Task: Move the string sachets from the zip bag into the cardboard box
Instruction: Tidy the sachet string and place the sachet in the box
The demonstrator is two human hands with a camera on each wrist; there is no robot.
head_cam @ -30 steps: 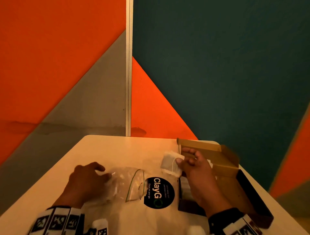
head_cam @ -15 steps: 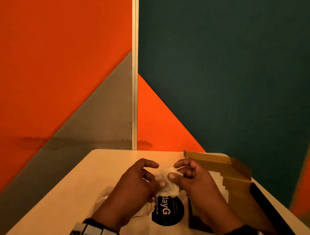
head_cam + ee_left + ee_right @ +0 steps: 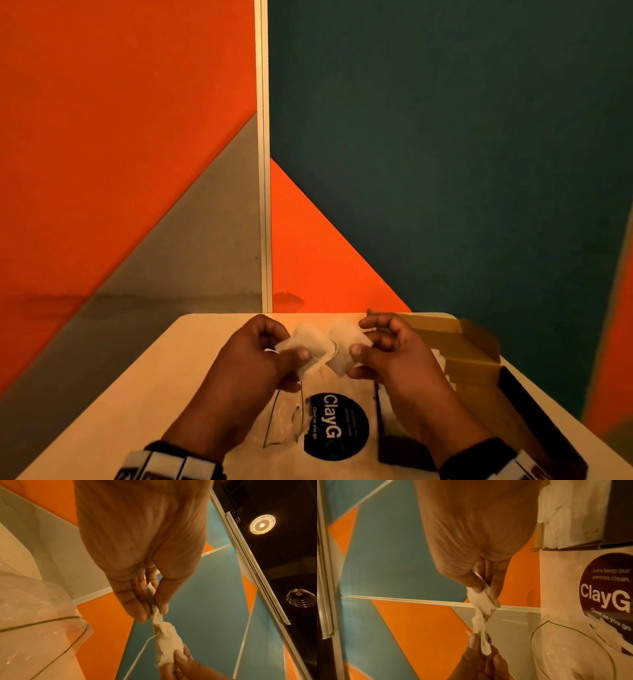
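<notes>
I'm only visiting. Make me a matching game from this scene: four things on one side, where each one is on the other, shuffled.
Things:
1. left hand
2. right hand
3. zip bag
4. cardboard box

Places or states:
A. lying open on the table below the hands
B. pinches the right-side sachet
C. open, at the table's right edge
D. pinches the left-side sachet

Pairs: 1-D, 2-B, 3-A, 4-C
</notes>
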